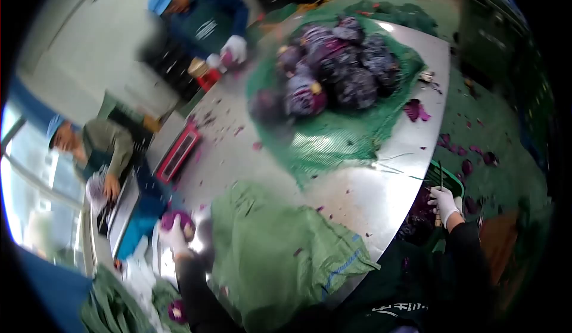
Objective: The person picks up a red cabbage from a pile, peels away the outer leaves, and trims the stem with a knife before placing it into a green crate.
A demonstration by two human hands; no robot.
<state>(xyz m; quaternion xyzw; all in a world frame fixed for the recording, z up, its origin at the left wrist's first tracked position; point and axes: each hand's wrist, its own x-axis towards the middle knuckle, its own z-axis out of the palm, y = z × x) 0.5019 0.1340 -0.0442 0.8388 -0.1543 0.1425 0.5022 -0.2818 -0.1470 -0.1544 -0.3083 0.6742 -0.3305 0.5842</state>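
My left hand [172, 238], in a white glove, is closed on a trimmed red cabbage [183, 224] at the table's left side. A knife [441, 175] is gripped in my gloved right hand [444, 203], its dark blade pointing up and its handle showing below the fingers. That hand is over a green crate [448, 181] with dark purple leaves [417, 217] beside it, off the table's right edge. Between my arms a green woven sack [262, 243] lies crumpled on the metal table [351, 196]. Another red cabbage [177, 311] is below my left forearm.
Several red cabbages [342, 64] are heaped on a green mesh bag [333, 148] at the far side. A red-framed scale [177, 152] stands at the left. Two people in blue caps work there, one gloved hand [234, 48] holding a cabbage. Purple leaves [466, 166] litter the floor.
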